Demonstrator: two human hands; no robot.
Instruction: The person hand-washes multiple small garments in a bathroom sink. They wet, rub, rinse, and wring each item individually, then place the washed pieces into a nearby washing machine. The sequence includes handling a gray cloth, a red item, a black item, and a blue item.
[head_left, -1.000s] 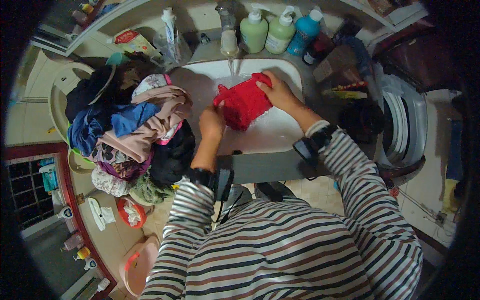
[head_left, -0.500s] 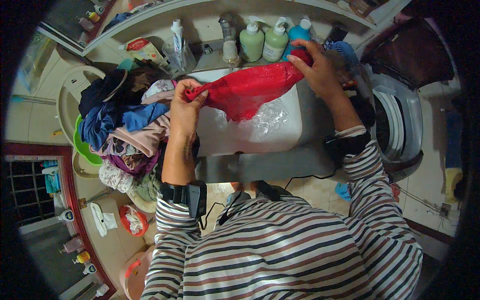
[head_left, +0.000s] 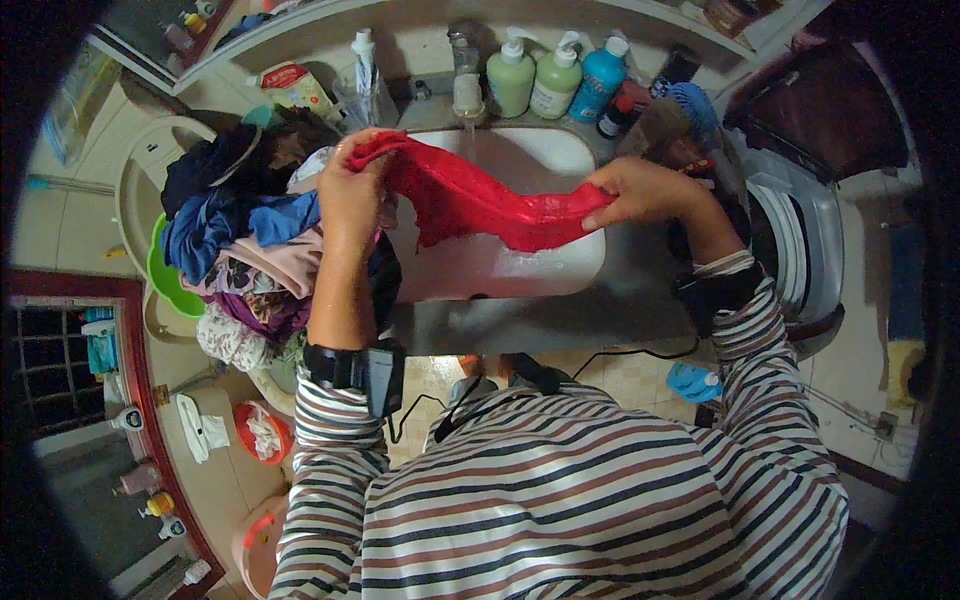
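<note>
A wet red cloth [head_left: 470,200] is stretched between my two hands above the white sink [head_left: 440,275]. It sags in the middle, and its lower edge hangs close to the water. My left hand [head_left: 350,185] grips the bunched left end, beside the heap of clothes. My right hand [head_left: 640,190] pinches the other end over the sink's right rim. Behind the cloth, a thin stream runs from the faucet [head_left: 467,95] into the basin. Whether the cloth is a garment or a towel, I cannot make out.
A heap of clothes [head_left: 265,250] is piled left of the sink. Along the back ledge stand two green pump bottles [head_left: 511,80], a blue bottle [head_left: 598,85] and a cup with toothpaste [head_left: 366,95]. At right is an open clear-lidded tub [head_left: 800,240].
My right hand has come down toward me, lowering its end of the cloth. My left hand has risen slightly and moved left. The bottles behind are less covered.
</note>
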